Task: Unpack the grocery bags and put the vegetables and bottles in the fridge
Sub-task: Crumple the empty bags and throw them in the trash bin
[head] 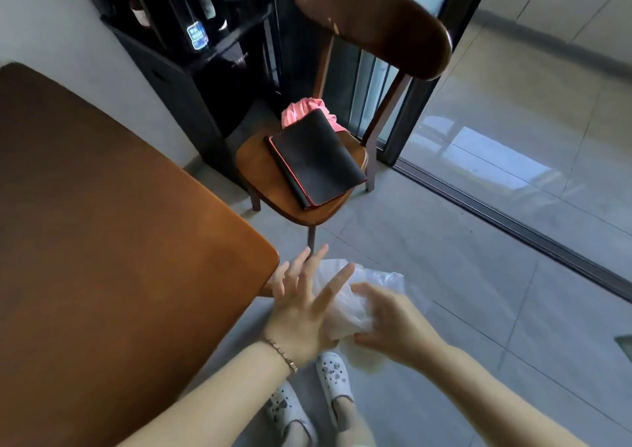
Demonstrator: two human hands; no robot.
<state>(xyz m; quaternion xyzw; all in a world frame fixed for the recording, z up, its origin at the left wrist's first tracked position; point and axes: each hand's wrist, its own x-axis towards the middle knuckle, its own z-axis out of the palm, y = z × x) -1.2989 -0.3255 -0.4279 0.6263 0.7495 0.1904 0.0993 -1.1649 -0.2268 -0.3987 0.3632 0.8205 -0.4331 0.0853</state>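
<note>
**Desk:** What does the frame show?

**Stringer:** A person stands beside a wooden table (pixel 119 224), holding a thin white plastic bag (pixel 345 306) in mid-air above the tiled floor, just off the table's corner. The right hand (pixel 390 323) has its fingers curled round a bunched wad of the film. The left hand (pixel 304 303) is spread wide with straight fingers and grips nothing. Whether its palm presses on the bag cannot be told.

**Desk:** Anything inside the bag?

**Stringer:** It hangs limp and crumpled, with no bulge of a vegetable or bottle showing, so it is judged empty or nearly so. No fridge is in view.

**Desk:** How would it handle?

**Stringer:** Probably almost weightless, soft, slippery and shapeless, apt to balloon or slide through loose fingers. It is not fragile, though the film could tear if snagged. The surest hold is likely a full gather of the bunched film, or the handle loops, which cannot be made out here.

**Desk:** Surroundings?

**Stringer:** A wooden chair (pixel 372 25) carries a black folder (pixel 316 159) lying over a pink cloth (pixel 301 111). A dark shelf (pixel 191 80) behind it holds bottles (pixel 198 8).
</note>
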